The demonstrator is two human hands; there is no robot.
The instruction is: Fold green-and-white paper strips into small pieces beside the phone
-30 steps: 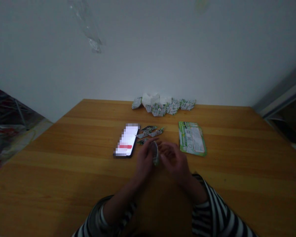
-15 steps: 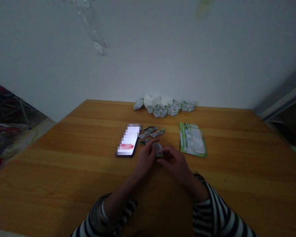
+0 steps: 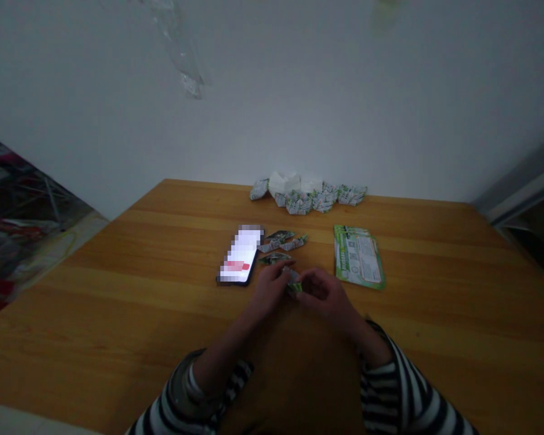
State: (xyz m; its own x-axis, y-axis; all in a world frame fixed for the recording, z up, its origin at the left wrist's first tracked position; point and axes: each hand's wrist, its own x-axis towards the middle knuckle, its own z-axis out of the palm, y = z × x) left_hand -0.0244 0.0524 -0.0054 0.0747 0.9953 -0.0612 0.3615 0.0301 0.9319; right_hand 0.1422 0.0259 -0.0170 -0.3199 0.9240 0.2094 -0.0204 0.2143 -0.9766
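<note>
Between my two hands is a small piece of printed paper (image 3: 294, 283), grey-white with a green patch at its lower edge. My left hand (image 3: 271, 287) is closed on its left side. Fingers of my right hand (image 3: 324, 294) pinch at its right side, curled with a gap behind the fingertips. Just beyond my left fingers lie several folded printed paper pieces (image 3: 281, 243), grey with green bits. One dark folded piece (image 3: 274, 258) sits nearest to my left fingertips.
Left of the folded pieces lies a phone (image 3: 241, 254) with a lit, blurred screen. A flat green-and-white printed packet or stack of sheets (image 3: 359, 257) rests to the right. Along the wall stands a row of folded paper shapes (image 3: 299, 201) with white tissue-like pieces (image 3: 284, 181). The wooden table (image 3: 163, 241) meets the wall.
The paper between my hands has turned or been folded, and a green part now shows. My right fingers have shifted slightly. The whole view has moved a little.
</note>
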